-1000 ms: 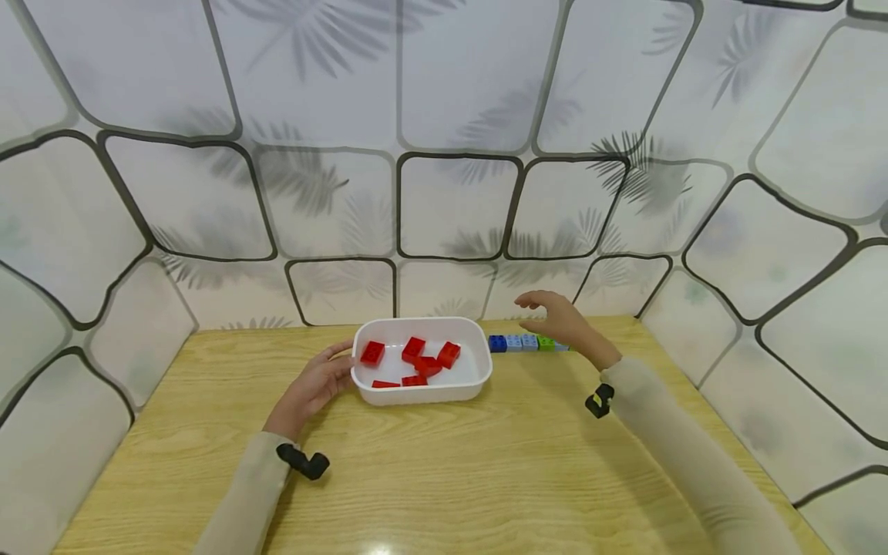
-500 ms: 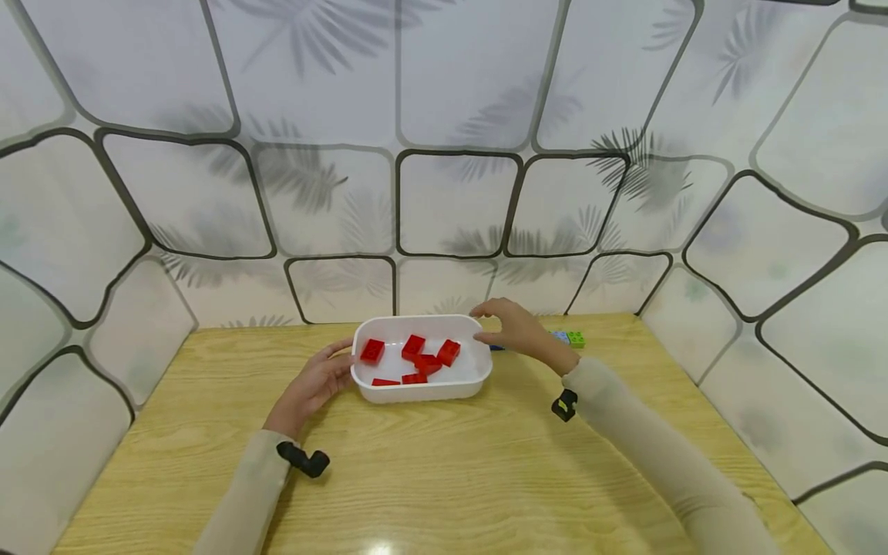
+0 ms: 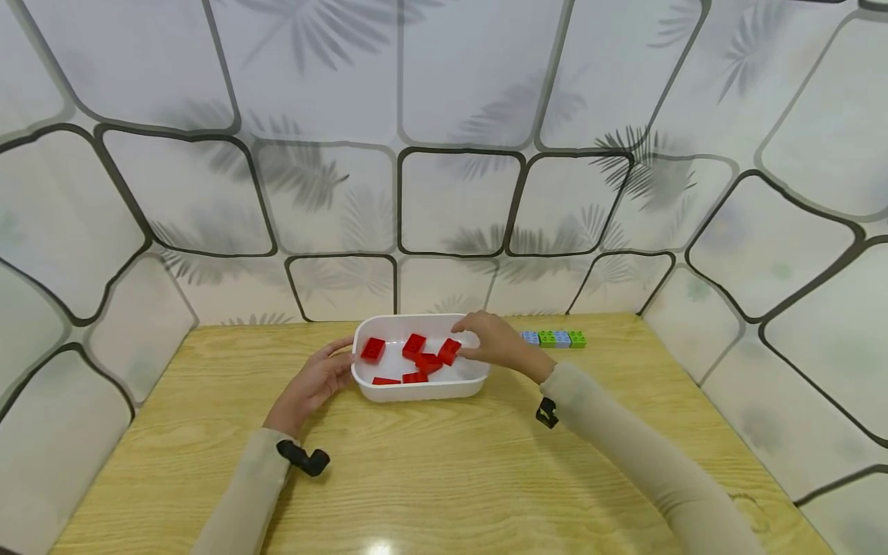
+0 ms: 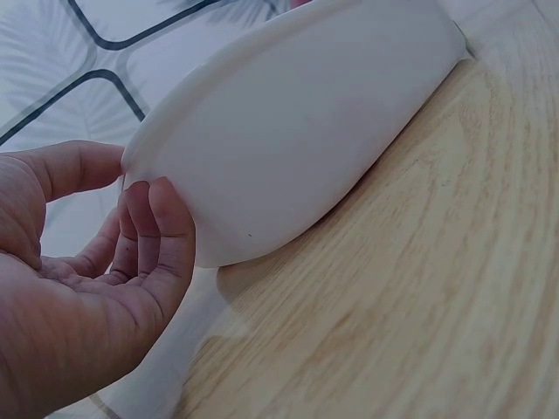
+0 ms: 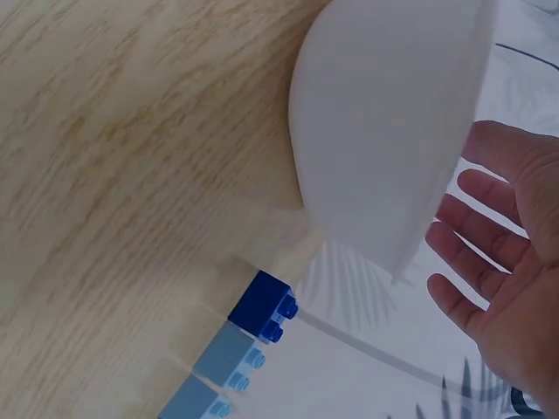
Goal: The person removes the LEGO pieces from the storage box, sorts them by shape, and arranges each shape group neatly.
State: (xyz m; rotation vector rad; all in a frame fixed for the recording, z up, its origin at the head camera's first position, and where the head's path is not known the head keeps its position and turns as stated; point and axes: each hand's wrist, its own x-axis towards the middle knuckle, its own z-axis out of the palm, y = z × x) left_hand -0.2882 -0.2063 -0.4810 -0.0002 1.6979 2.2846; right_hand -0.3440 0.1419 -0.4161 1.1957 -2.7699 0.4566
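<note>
left hand (image 3: 315,385) pinches left end of white tray (image 3: 422,393) on worktop (image 3: 444,478); right hand (image 3: 495,341) half-open, no hold seen, over tray's right end near red brick (image 3: 449,352). risk: crowding, neighbouring brick (image 3: 428,364) could get knocked.

The box (image 3: 423,392) touches the fingers of the left hand (image 3: 315,385); the fingers of the right hand (image 3: 496,343) are over its right end. Bricks (image 3: 414,345) lie inside, left of those tips (one is close by them). On the table (image 3: 430,478), a row (image 3: 553,339) of bricks lies to their right. The wall (image 3: 458,200) is behind all the fingers.
</note>
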